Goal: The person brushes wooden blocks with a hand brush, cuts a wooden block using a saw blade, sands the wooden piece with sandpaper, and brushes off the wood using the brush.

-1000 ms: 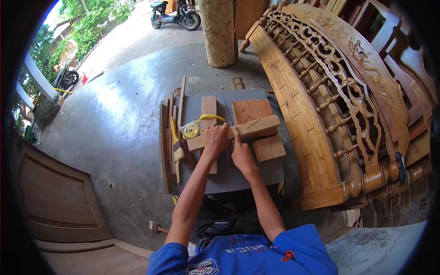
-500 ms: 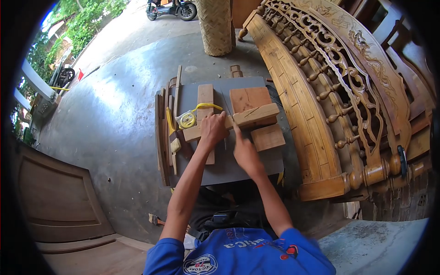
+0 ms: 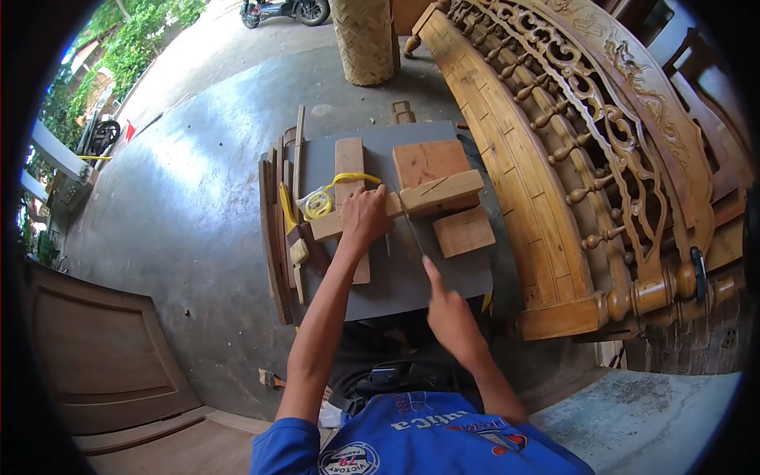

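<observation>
Pale wood is under your left hand (image 3: 366, 215), whose fingers grasp the long squared bar (image 3: 443, 190) from above. Your right hand (image 3: 453, 318) seems closed, index finger stretched, on a thin dark blade (image 3: 416, 235) reaching the bar's near side. I judge it is a cutting stroke; such stroke calls for firm left hold and straight line. Beside your left fingers, the yellow-and-clear tape measure (image 3: 318, 203) could disturb. Reddish-brown wooden block (image 3: 431, 161) lies beyond the bar, on the grey tabletop (image 3: 405, 293).
</observation>
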A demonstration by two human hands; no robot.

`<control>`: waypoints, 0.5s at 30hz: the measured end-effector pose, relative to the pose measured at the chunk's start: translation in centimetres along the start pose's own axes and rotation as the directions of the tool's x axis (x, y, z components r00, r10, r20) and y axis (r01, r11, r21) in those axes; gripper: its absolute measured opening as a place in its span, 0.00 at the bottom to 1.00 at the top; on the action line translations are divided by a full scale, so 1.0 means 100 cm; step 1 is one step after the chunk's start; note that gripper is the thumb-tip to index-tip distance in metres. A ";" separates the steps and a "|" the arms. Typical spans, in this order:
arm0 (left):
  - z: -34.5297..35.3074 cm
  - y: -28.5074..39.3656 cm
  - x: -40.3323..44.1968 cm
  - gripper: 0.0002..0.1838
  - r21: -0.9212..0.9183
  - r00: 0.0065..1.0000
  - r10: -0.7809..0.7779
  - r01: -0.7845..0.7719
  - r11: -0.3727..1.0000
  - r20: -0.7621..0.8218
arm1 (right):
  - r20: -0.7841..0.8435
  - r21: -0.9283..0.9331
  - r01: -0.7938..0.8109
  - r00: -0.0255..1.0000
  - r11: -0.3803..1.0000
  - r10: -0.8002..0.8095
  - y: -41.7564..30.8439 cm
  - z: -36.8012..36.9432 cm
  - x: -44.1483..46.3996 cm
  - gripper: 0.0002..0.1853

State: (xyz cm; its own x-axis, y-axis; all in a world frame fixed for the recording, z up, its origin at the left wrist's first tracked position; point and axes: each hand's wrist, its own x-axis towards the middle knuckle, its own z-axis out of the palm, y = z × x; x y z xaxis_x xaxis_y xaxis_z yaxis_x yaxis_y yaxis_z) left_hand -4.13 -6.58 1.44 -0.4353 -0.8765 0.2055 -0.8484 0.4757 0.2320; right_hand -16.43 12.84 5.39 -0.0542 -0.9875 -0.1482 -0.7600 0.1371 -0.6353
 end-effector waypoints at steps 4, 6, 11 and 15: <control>0.003 -0.002 0.001 0.14 -0.008 0.998 0.011 -0.012 1.000 -0.059 | -0.075 0.010 0.038 0.996 0.999 -0.037 -0.010 0.022 0.112 0.35; 0.003 0.000 0.002 0.14 -0.007 0.998 -0.030 0.030 1.000 -0.060 | -0.107 -0.008 0.033 0.994 0.999 -0.033 -0.013 0.024 0.122 0.35; 0.000 0.001 0.001 0.14 0.024 0.999 -0.026 0.027 0.999 -0.032 | 0.029 0.049 -0.056 0.998 0.997 0.055 -0.012 -0.003 0.011 0.35; 0.005 -0.001 0.001 0.14 0.008 0.998 -0.034 0.035 0.999 -0.048 | 0.177 -0.049 -0.221 0.958 0.974 0.226 -0.017 -0.020 -0.059 0.38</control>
State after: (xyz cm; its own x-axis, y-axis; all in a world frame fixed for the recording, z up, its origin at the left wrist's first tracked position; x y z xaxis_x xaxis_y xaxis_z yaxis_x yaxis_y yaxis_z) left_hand -4.21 -6.73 0.99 -0.3908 -0.8878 0.2430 -0.8655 0.4442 0.2312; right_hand -16.12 18.29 8.85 -0.1091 -0.9009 -0.4202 -0.7598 0.3482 -0.5491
